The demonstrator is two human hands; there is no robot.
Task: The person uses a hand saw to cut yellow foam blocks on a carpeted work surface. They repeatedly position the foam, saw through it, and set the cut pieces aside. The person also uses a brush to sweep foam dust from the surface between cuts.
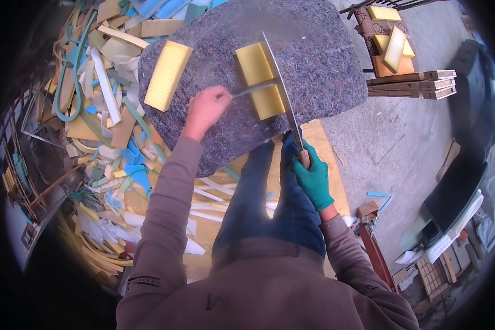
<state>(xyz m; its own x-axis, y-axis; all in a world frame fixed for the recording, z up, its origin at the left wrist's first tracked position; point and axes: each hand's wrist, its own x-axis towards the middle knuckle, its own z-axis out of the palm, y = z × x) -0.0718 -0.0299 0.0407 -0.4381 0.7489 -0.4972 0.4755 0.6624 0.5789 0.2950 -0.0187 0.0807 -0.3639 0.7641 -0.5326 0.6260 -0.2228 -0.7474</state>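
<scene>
Knife (283,91) slicing foam block (259,80) edge

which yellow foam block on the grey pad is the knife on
The right foam block, under the long knife; the left block lies apart, untouched.

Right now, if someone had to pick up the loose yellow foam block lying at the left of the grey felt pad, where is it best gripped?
Pinch the yellow foam block across its two long sides at mid-length, from above. It lies flat and apart on the grey felt pad, with both long edges open to fingers.
</scene>
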